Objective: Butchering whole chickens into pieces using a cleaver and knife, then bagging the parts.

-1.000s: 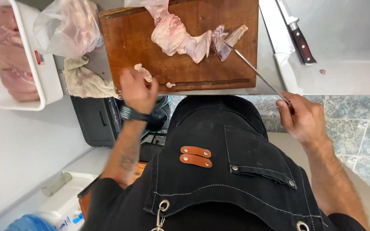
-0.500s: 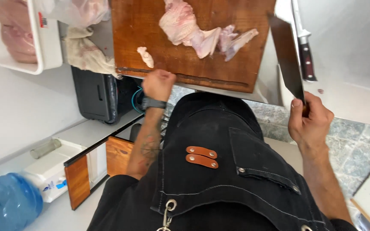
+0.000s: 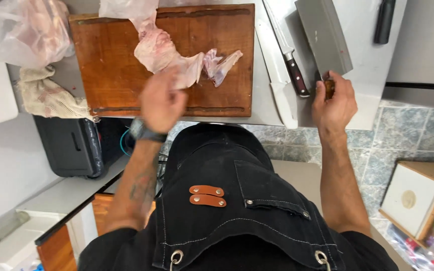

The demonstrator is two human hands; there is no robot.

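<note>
Counter edge, cleaver in right hand

The right hand has laid the cleaver down flat.

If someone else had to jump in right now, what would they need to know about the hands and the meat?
Left hand: open, over the near part of the wooden cutting board, at the edge of the raw poultry piece; whether it touches is blurred.
Right hand: shut on the handle of the cleaver, whose blade lies flat on the steel counter, beside a knife.
Done: meat lies spread on the board, a small scrap beside it.
Left: no cut is under way; a bag of meat waits at the board's left.
</note>
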